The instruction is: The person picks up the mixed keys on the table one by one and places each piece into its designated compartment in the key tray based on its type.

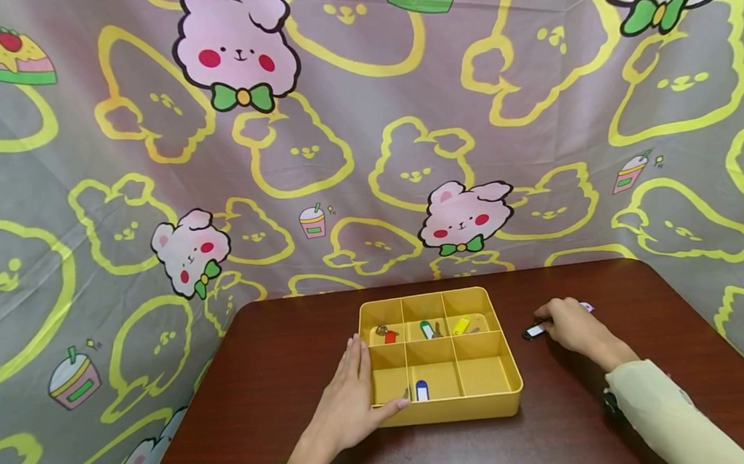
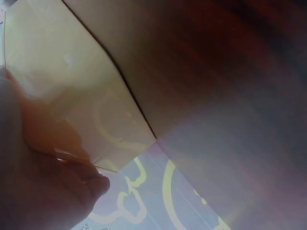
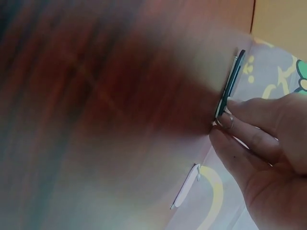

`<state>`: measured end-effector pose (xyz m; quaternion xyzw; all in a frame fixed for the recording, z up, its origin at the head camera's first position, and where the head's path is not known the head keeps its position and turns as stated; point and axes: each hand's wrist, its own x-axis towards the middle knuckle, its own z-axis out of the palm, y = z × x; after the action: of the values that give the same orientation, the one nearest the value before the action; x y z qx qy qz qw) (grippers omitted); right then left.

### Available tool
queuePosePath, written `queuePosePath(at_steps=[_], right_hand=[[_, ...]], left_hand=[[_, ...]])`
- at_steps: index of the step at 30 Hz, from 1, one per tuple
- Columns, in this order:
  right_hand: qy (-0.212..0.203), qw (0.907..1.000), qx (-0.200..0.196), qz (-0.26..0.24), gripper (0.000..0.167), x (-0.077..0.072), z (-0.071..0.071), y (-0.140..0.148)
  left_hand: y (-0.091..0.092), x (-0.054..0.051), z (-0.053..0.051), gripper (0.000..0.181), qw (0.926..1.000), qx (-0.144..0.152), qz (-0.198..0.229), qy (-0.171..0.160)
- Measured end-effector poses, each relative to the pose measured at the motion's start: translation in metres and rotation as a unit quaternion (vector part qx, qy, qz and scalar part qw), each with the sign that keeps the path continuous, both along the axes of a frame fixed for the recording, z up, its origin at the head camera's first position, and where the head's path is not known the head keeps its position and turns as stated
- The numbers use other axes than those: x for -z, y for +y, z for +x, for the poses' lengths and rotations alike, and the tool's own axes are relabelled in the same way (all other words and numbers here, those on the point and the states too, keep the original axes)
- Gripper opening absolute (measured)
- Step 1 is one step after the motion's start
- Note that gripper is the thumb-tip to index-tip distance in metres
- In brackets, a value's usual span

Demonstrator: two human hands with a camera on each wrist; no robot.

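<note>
A yellow plastic box [image 1: 454,408] with six compartments stands on the table. My left hand [image 1: 348,401] rests on its left side, fingers straight along the wall and thumb over the front rim. To the right of the box, my right hand [image 1: 575,329] pinches a black key tag [image 1: 534,331] at its ring end. The ring [image 3: 225,120] shows between thumb and fingers in the right wrist view. Partly behind the right hand lies a purple key tag [image 1: 587,307]. Inside the box are red [image 1: 390,338], green [image 1: 427,329], yellow [image 1: 462,325] and blue [image 1: 422,390] key tags.
The dark brown table [image 1: 277,356] runs out on both sides of the box. A patterned cloth [image 1: 353,153] hangs behind and beside the table. The front right compartment [image 1: 485,376] shows a bare floor.
</note>
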<state>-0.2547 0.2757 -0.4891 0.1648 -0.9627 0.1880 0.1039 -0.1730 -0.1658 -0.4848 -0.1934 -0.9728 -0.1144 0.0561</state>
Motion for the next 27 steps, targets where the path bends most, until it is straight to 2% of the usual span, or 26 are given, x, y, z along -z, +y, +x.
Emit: queuePosePath(at_steps=[10, 24, 27], right_hand=[[-0.023, 0.9997, 0.003, 0.007, 0.029, -0.0011, -0.0011, 0.0016], [0.002, 0.9997, -0.007, 0.022, 0.025, 0.0005, -0.0002, 0.0002], [-0.005, 0.9996, -0.006, 0.028, 0.025, -0.0007, -0.0002, -0.0004]], left_hand=[[0.0006, -0.0017, 0.0002, 0.123, 1.0000, -0.003, -0.001, -0.005], [0.0002, -0.0016, 0.0009, 0.122, 0.9999, -0.004, -0.004, -0.009], [0.0004, -0.0027, 0.0009, 0.121, 0.9999, -0.003, -0.002, -0.012]])
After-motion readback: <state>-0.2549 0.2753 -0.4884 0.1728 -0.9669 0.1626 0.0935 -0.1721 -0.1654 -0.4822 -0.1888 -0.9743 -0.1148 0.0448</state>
